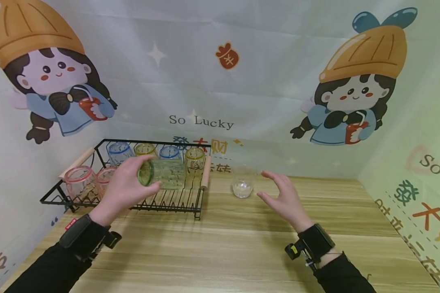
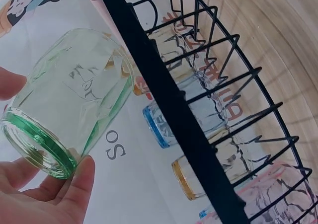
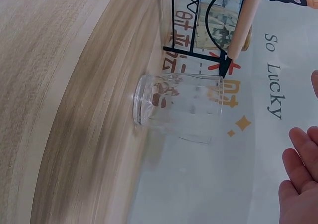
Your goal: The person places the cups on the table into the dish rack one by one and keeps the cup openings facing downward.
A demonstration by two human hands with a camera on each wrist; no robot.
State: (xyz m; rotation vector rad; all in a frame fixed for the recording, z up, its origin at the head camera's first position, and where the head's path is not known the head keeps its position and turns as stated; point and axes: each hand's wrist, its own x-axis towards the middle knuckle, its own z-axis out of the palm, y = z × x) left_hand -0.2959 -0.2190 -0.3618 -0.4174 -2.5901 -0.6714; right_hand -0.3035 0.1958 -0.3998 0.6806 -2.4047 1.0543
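Observation:
My left hand [image 1: 126, 183] grips a green-tinted glass [image 1: 167, 174] near its thick base, thumb on one side and fingers on the other. The glass lies on its side in the air over a black wire rack [image 1: 165, 208]. In the left wrist view the green glass [image 2: 82, 90] shows its base toward my palm. A clear glass [image 1: 242, 188] stands upright on the table, right of the rack. Just right of it, my right hand [image 1: 284, 199] is held with thumb and fingers spread apart, touching nothing. The right wrist view shows a gap between the clear glass [image 3: 179, 105] and the fingers [image 3: 298, 159].
Upside-down glasses stand in the rack: a blue one [image 1: 120, 151], a yellow one [image 1: 195, 156], a pink one [image 1: 81, 181] and several others. The rack has wooden handles [image 1: 206, 173]. A printed cloth [image 1: 264, 101] hangs behind the wooden table [image 1: 220, 252].

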